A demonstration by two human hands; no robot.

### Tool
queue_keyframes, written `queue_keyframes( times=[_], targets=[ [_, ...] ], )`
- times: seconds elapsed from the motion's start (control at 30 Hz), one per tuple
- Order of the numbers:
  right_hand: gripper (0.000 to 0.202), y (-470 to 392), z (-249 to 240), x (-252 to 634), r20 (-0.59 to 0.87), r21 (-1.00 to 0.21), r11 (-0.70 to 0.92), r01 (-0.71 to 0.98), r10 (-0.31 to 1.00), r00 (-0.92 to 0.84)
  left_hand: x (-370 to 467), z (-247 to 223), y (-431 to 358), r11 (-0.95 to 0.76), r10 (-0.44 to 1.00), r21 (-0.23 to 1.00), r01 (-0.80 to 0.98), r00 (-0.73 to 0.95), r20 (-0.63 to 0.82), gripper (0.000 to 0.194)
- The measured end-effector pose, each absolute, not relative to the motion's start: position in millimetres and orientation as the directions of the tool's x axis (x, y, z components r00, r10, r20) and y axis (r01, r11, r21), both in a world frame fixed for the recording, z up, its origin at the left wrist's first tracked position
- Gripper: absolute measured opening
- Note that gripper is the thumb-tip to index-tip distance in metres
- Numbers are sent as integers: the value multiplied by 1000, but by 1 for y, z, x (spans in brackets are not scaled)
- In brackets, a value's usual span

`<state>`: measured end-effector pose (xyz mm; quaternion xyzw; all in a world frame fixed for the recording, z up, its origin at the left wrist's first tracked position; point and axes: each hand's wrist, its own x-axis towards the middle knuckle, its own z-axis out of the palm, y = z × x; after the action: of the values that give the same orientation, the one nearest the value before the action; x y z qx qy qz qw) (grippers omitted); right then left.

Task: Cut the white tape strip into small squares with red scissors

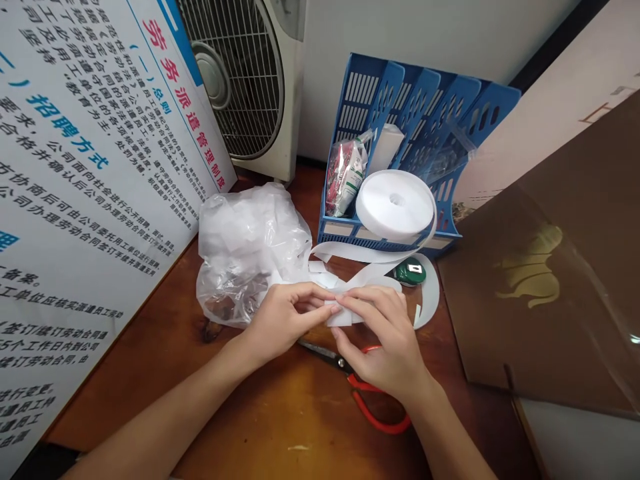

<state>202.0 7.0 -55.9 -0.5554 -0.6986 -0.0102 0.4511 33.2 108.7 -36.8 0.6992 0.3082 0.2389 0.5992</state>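
Observation:
Both of my hands meet at the middle of the table over a short white piece of strip. My left hand pinches its left end between thumb and fingers. From the other side, the fingers of my right hand press on the same piece. A long white strip curls just behind the hands and leads to a thick white roll of tape. Scissors with red handles lie partly under my right hand. More cut white pieces lie beside the clear plastic bag.
A blue file rack stands at the back, holding a bagged packet. A green tape measure lies before it. A printed board and a fan stand left; a brown panel borders the right.

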Motion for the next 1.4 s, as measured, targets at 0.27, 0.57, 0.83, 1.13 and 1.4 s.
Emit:
queue_keyframes(
  times=[0.27, 0.57, 0.83, 1.13, 1.4],
  targets=[
    [38, 7, -57, 203, 656, -451, 366, 814, 755, 24, 31, -38, 110, -136, 694, 981, 136, 720, -4, 23],
    [40, 8, -58, 203, 651, -440, 359, 823, 759, 17, 31, -40, 111, -121, 678, 986, 111, 735, 0, 33],
    [34, 5, -49, 208, 503, -582, 274, 766, 861, 75, 29, -39, 110, -350, 693, 914, 207, 714, 104, 36],
    [11, 1, -43, 214, 375, -633, 232, 738, 927, 31, 32, -34, 106, -291, 621, 926, 240, 784, -8, 43],
    [13, -1, -42, 207, 312, -598, 279, 751, 944, -103, 30, -25, 104, -158, 365, 942, 296, 904, -223, 29]
  ],
)
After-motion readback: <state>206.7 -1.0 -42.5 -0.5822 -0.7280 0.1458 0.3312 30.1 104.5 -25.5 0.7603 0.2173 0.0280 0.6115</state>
